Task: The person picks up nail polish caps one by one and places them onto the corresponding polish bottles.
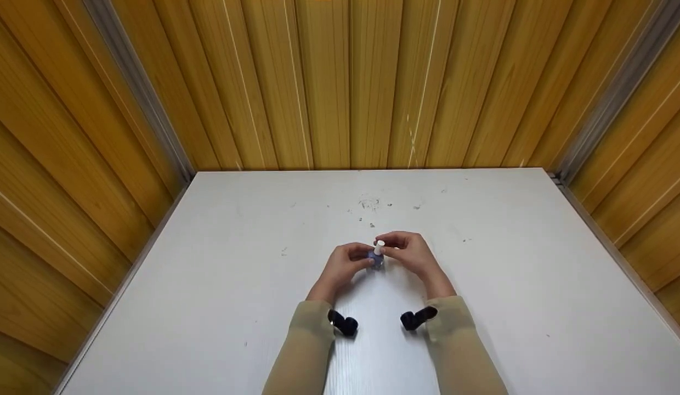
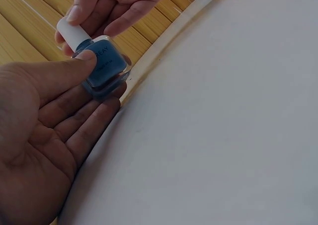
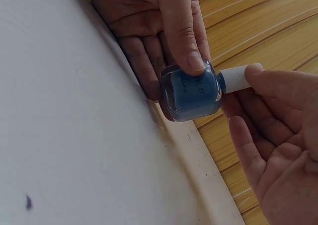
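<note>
Honestly, the left hand (image 1: 343, 266), at the 9 o'clock side of the blue bottle (image 1: 376, 261), is what I'd watch: it's pinching smooth glass between thumb and fingers, so a twist could spin the bottle loose. The bottle's around mid-worktop (image 1: 236, 329), its white cap (image 1: 380, 247) pointing near 12 o'clock. Right hand (image 1: 414, 252), at 3 o'clock, has that cap pinched; if it isn't fully screwed on, a sudden tug or tilt could spill polish, I reckon. Can't tell how tight it is.

Head view gets both sleeves (image 1: 312, 340), but no readable label. Left wrist view shows dark lettering (image 2: 102, 52); right wrist adds a dark mark (image 3: 29, 201) at its 8 o'clock.
</note>
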Available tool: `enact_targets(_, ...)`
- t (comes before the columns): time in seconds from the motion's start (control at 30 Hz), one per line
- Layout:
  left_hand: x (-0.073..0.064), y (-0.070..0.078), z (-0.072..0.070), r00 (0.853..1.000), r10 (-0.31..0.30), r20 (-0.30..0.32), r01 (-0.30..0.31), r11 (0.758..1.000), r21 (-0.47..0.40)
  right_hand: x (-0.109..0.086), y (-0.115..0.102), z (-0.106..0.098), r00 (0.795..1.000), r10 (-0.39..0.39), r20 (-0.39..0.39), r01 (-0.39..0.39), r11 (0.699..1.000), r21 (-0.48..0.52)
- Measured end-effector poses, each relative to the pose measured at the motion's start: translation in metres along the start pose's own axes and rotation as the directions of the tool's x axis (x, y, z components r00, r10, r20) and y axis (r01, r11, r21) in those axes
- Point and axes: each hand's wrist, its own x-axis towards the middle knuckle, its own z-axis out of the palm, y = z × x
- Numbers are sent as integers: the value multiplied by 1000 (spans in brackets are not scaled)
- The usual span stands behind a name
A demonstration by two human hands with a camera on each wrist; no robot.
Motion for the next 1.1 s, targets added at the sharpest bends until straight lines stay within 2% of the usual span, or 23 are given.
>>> enact_targets(0.1, 0, -1, 0, 1000, 3, -1, -3, 1000, 5, -1, -1, 0, 1000, 16, -7, -16, 1000, -14)
enact_targets(0.17, 1, -1, 0, 1000, 6, -4, -6, 1000, 8, 2, 7, 0, 999, 29, -18, -29, 999, -18)
enact_targets(0.53, 1, 0, 0, 1000, 14, 0, -14, 1000, 21, 2, 7, 0, 998, 32, -48, -33, 999, -19)
enact_targets(0.87, 1, -2, 0, 999, 34, 3, -34, 999, 17, 2, 8, -1, 1000, -1, -5, 1, 999, 47)
enact_targets(1.1, 0, 1, -1, 1000, 23, 5, -23, 1000, 3, 1, 2, 0, 1000, 2, 17, -2, 1000, 25)
